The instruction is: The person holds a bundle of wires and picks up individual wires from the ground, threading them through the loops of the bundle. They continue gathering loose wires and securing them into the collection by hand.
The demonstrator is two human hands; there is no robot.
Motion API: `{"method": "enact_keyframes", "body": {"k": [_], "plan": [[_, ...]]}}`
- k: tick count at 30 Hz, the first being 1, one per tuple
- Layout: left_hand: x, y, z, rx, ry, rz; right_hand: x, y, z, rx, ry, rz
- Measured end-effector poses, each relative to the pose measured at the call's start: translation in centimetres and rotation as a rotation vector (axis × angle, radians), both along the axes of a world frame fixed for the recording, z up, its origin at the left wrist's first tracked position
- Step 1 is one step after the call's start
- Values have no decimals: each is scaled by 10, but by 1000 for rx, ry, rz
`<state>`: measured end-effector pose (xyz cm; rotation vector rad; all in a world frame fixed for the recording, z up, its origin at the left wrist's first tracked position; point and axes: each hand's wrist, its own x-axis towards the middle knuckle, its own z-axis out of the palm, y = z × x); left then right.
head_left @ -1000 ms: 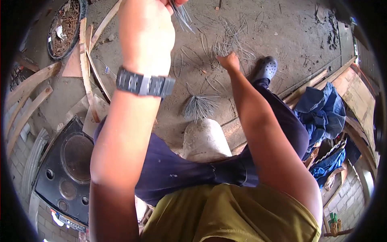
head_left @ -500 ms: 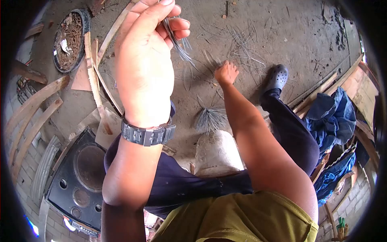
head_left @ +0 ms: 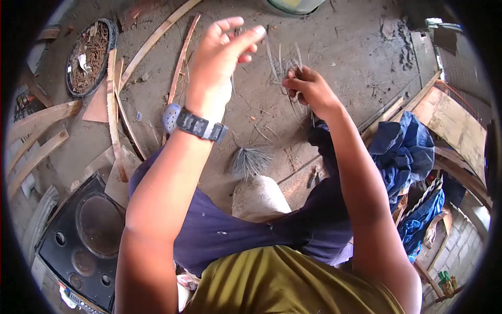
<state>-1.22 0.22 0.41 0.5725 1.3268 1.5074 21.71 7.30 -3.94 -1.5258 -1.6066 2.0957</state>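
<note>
Since my right hand (head_left: 314, 93) left the floor (head_left: 355, 57), it clamps gathered wires (head_left: 270, 52) towards one o'clock; whether my left hand (head_left: 220, 63), near twelve, grips any, I cannot tell.

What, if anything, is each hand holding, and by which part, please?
The right hand grips thin wires partway along, with ends sticking out; whether the left hand holds anything cannot be told.

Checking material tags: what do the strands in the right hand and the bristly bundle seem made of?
Strands in right hand: probably metal wire, pale grey; thin, holding curves.

Bundle: likely similar wire, dull grey; ends fan stiffly.
</note>
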Motion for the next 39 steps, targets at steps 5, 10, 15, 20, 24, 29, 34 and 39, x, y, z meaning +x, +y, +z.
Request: {"method": "enact_keyframes", "body": {"k": [5, 10, 15, 20, 24, 29, 34, 39], "plan": [[46, -8, 9, 65, -60, -300, -1, -18, 85, 114, 180, -203], [62, -2, 6, 118, -36, -352, -11, -16, 89, 236, 257, -316], [57, 14, 5, 71, 91, -296, -6, -5, 95, 150, 388, -527], [46, 26, -2, 46, 73, -149, 7, 12, 89, 163, 360, -616], [36, 30, -5, 80, 164, -86, 16, 24, 86, 275, 326, -701], [31, 31, 4, 196, 393, -56, 31, 28, 91, 458, 87, -490], [36, 24, 5, 178, 161, -104, 24, 21, 83, 622, 122, -285], [36, 21, 8, 109, -116, -217, 15, 16, 99, 42, 478, -335]]}}
